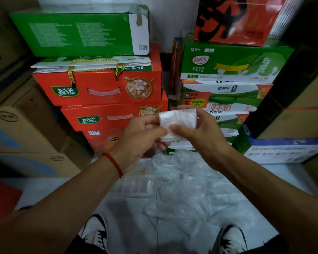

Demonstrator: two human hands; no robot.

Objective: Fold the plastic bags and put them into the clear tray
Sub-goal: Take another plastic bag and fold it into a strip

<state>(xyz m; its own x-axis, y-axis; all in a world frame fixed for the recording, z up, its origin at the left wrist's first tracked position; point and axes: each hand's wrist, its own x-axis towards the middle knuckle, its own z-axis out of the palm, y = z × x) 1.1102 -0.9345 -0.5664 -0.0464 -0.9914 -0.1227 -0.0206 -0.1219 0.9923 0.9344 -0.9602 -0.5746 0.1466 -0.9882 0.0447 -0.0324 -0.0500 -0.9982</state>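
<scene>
Plastic bag (178, 123), folded into a crinkly square, pinched by both hands (173, 136).

I count one folded bag (178, 123) between my two hands, the left hand (141, 138) and the right hand (200, 136). One clear tray (134, 186) lies below, beside a loose heap of bags (184, 184) too tangled to count. Two shoes (95, 233).

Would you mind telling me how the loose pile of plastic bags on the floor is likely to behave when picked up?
The plastic bags look thin, crumpled and translucent, so they would probably flop and sag. They likely weigh very little. Their glossy film may slip, and overlapping bags might drag along together.
</scene>
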